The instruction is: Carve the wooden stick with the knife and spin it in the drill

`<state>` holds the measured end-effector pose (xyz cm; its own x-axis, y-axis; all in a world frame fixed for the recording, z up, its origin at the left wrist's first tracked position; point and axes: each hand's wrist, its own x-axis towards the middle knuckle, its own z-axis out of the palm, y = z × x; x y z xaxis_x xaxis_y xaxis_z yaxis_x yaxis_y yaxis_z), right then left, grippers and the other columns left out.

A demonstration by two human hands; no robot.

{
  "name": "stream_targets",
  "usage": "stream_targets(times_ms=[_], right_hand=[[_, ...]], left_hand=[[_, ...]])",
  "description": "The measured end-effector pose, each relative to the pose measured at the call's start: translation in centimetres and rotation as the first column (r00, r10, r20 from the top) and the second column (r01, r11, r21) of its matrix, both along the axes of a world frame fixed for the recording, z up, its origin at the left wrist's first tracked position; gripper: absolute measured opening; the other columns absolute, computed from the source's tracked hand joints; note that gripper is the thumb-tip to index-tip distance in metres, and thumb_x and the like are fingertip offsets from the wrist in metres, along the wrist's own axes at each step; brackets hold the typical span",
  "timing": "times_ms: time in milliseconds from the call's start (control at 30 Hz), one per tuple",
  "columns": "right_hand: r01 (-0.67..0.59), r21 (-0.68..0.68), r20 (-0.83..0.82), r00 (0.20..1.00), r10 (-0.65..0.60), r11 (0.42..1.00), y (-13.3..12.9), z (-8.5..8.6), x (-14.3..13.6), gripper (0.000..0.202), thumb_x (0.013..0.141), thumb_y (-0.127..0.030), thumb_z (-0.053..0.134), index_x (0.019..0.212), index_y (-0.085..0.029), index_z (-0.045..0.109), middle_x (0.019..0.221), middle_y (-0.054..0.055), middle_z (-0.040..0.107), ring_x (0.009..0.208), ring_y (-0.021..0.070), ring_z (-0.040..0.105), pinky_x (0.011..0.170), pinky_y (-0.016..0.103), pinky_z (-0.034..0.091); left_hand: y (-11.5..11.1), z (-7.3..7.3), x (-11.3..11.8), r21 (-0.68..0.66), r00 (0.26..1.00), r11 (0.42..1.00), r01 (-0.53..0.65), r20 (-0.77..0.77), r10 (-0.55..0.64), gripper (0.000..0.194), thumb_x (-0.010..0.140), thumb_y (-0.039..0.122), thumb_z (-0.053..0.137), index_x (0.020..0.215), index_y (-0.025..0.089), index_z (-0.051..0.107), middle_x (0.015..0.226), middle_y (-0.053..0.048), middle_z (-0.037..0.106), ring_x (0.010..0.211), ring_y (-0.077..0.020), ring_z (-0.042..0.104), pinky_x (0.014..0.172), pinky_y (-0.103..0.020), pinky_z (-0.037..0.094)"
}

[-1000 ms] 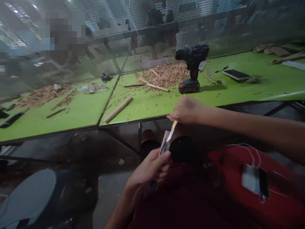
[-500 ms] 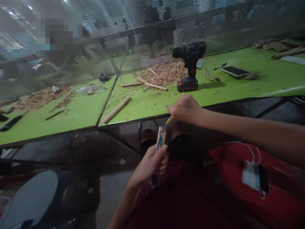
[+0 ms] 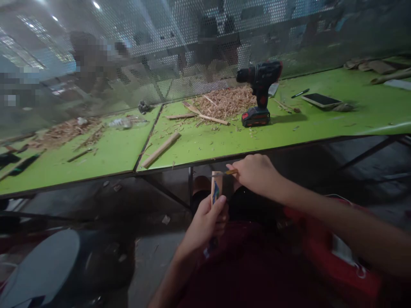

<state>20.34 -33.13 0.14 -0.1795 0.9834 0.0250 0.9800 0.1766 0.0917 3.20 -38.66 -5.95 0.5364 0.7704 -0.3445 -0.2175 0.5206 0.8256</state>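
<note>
My left hand (image 3: 205,222) clenches one wood piece (image 3: 215,191); my right hand (image 3: 257,174) grips one knife (image 3: 229,172) at its top. One drill (image 3: 259,92), one phone (image 3: 321,100) on bench (image 3: 321,122).

Pale wood block (image 3: 215,188) w/ blue paint, matt green bench (image 3: 321,124), perforated metal screen (image 3: 180,51), rough shavings (image 3: 224,100)

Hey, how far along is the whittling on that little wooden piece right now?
Done: a heap of wood shavings on the green table suggests plenty of cutting. In hand: the left hand grips the wooden piece upright, and the right hand holds a knife at its top end. Left: the piece looks blocky, so shaping seems unfinished. A drill stands untouched.
</note>
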Motion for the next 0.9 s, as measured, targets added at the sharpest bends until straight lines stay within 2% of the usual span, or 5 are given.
stream_targets(times_ms=[267,600,667,767,900], right_hand=[[0.030,0.209,-0.008,1.000,-0.029,0.978,1.1,-2.3,-0.9,0.051,0.103,-0.033,0.031,0.084,-0.015,0.075,0.068,0.013,0.072,0.067,0.0239,0.069,0.054,0.027,0.033],[-0.192,0.141,0.050,0.981,0.187,0.971,4.5,-2.4,0.1,0.052,0.103,-0.028,0.030,0.088,-0.012,0.077,0.071,0.014,0.072,0.068,0.0215,0.065,0.060,0.027,0.036],[-0.148,0.094,0.058,0.988,0.143,0.985,5.8,-1.9,1.2,0.044,0.100,-0.022,0.035,0.091,-0.010,0.076,0.077,0.015,0.073,0.073,0.0216,0.065,0.064,0.028,0.037],[0.052,0.124,0.089,0.994,-0.063,0.991,7.5,-0.8,3.3,0.037,0.097,-0.018,0.040,0.097,-0.007,0.075,0.086,0.019,0.073,0.081,0.0240,0.066,0.069,0.030,0.038],[0.069,0.158,0.084,0.993,-0.083,0.985,6.6,0.4,4.4,0.051,0.100,-0.040,0.036,0.100,-0.008,0.076,0.090,0.020,0.074,0.083,0.0249,0.066,0.067,0.028,0.037]], left_hand=[[-0.2,-0.2,0.8,0.057,0.994,0.993,-0.101,-0.028,0.103,0.050,0.081,0.058,0.066,0.073,0.022,0.033,0.052,0.013,0.027,0.037,-0.0011,0.018,0.033,-0.013,0.013],[-0.1,-0.5,-0.6,0.013,0.999,1.000,-0.006,-0.048,0.006,0.048,0.084,0.056,0.063,0.070,0.022,0.032,0.053,0.012,0.025,0.039,-0.0015,0.015,0.034,-0.015,0.010],[-0.9,-0.3,-0.7,0.026,0.995,0.996,0.080,-0.069,-0.078,0.048,0.084,0.057,0.063,0.069,0.021,0.034,0.052,0.011,0.029,0.039,-0.0015,0.018,0.034,-0.015,0.012],[-1.9,0.2,-0.7,0.017,0.961,0.962,0.272,-0.051,-0.271,0.047,0.084,0.057,0.063,0.070,0.020,0.038,0.053,0.008,0.037,0.040,-0.0023,0.026,0.036,-0.016,0.018],[-1.4,0.2,-0.7,-0.012,0.978,0.978,0.206,-0.020,-0.206,0.052,0.086,0.061,0.058,0.064,0.021,0.034,0.050,0.011,0.025,0.039,-0.0013,0.015,0.035,-0.016,0.013]])
